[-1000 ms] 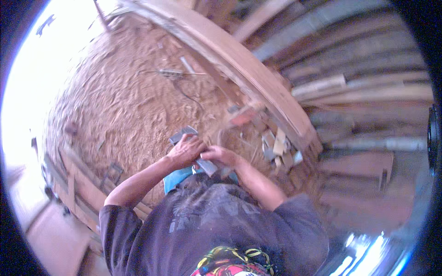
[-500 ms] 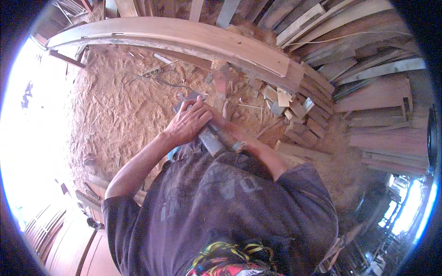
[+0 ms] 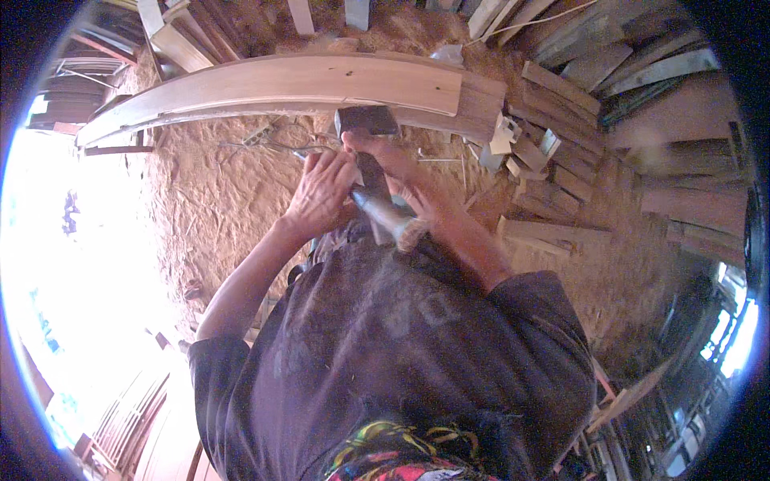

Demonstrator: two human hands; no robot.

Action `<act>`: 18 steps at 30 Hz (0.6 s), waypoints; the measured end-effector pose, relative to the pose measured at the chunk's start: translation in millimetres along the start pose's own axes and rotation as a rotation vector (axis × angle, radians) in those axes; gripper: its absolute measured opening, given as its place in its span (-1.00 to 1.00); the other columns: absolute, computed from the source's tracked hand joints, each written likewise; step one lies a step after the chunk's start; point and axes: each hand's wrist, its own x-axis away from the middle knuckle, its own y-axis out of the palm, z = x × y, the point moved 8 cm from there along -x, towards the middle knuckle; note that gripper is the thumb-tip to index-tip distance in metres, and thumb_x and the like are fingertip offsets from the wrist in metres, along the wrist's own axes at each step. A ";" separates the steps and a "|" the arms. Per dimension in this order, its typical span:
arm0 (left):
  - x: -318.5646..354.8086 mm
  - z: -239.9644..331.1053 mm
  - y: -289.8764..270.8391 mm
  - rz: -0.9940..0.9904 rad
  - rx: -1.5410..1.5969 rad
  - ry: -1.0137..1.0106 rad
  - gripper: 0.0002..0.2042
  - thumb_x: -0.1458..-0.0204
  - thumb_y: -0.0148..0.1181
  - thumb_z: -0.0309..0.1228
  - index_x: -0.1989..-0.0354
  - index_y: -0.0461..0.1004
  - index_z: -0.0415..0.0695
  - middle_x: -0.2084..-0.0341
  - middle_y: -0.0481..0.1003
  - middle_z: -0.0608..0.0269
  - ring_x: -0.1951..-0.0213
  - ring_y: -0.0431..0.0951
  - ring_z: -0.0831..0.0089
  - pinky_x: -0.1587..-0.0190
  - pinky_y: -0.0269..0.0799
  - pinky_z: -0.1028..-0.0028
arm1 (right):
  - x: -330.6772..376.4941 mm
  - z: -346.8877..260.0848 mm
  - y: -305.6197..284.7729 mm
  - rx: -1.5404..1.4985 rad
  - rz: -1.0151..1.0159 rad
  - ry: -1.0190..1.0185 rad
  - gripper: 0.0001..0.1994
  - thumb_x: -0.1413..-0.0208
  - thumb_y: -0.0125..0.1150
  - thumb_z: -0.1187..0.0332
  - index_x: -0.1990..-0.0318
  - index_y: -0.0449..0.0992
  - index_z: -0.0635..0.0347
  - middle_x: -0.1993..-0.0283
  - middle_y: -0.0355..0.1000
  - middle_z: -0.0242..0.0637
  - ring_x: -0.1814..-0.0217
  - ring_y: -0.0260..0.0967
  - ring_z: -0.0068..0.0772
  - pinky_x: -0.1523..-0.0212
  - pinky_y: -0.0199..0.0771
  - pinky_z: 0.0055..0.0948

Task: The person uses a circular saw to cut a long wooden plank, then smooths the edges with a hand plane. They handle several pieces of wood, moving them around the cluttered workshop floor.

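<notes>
Here, left hand point(image 3: 323, 191) clamps round-handled tool point(image 3: 380, 210) — likely to steady it. Right hand point(image 3: 393, 164) clamps mallet point(image 3: 366, 120) near head, presumably for control.

Upper body: dark purplish-black T-shirt point(image 3: 365, 345), dusty and creased, with faded pale block print point(image 3: 421, 313) across the front; short, loose sleeves point(image 3: 220, 365) of matching cloth; left hand point(image 3: 322, 191) and right hand point(image 3: 393, 164) bare; patterned scarf-like cloth point(image 3: 393, 461) in black, yellow-green and red, partly cut off at the lower edge
</notes>
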 end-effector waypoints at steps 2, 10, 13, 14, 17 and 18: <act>4.4 -11.2 -0.8 0.120 0.075 -0.061 -0.54 0.26 0.40 -0.24 0.19 0.37 -0.12 0.13 0.41 0.04 0.00 0.39 0.01 -0.09 0.23 0.06 | 2.4 -16.2 -20.9 -0.003 0.104 -0.017 -0.77 -0.11 0.46 0.32 0.20 0.47 0.03 0.45 0.45 -0.45 0.48 0.43 -0.57 0.46 0.50 -0.49; 77.0 -84.3 20.3 0.489 0.417 -0.738 -0.77 0.01 0.41 -0.33 0.27 0.52 -0.16 0.41 0.51 0.20 0.28 0.52 0.27 0.14 0.40 0.30 | 56.5 -127.4 -98.9 0.573 0.372 -0.188 -0.76 -0.08 0.45 0.22 0.29 0.49 0.10 0.50 0.45 -0.41 0.46 0.41 -0.52 0.39 0.39 -0.46; 89.5 -87.0 3.5 0.744 0.588 -0.986 -0.84 -0.22 0.32 -0.36 0.31 0.53 -0.17 0.49 0.53 0.30 0.36 0.51 0.53 0.22 0.43 0.45 | 86.3 -156.9 -126.9 0.634 0.601 -0.285 -0.78 -0.04 0.42 0.25 0.45 0.48 0.07 0.57 0.45 -0.41 0.56 0.38 -0.51 0.46 0.38 -0.45; 97.5 -93.9 10.0 0.875 0.739 -1.033 -0.83 -0.22 0.32 -0.35 0.32 0.51 -0.16 0.47 0.53 0.31 0.35 0.51 0.54 0.20 0.44 0.45 | 95.6 -161.2 -141.8 0.632 0.652 -0.292 -0.78 -0.05 0.44 0.24 0.42 0.48 0.06 0.57 0.43 -0.42 0.58 0.36 -0.52 0.48 0.37 -0.44; 113.2 -112.3 8.3 1.094 1.002 -1.034 -0.77 -0.30 0.21 -0.28 0.36 0.43 -0.11 0.45 0.46 0.33 0.34 0.47 0.53 0.14 0.46 0.38 | 109.3 -149.1 -173.0 0.540 0.798 -0.280 -0.76 -0.06 0.46 0.24 0.37 0.46 0.05 0.56 0.37 -0.47 0.61 0.30 -0.54 0.52 0.34 -0.46; 111.7 -119.7 8.5 1.151 1.127 -1.001 -0.76 -0.32 0.19 -0.25 0.36 0.41 -0.10 0.45 0.44 0.34 0.35 0.46 0.52 0.14 0.46 0.36 | 113.8 -148.3 -181.5 0.506 0.848 -0.276 -0.76 -0.07 0.46 0.23 0.35 0.46 0.04 0.55 0.36 -0.48 0.61 0.29 -0.55 0.53 0.32 -0.47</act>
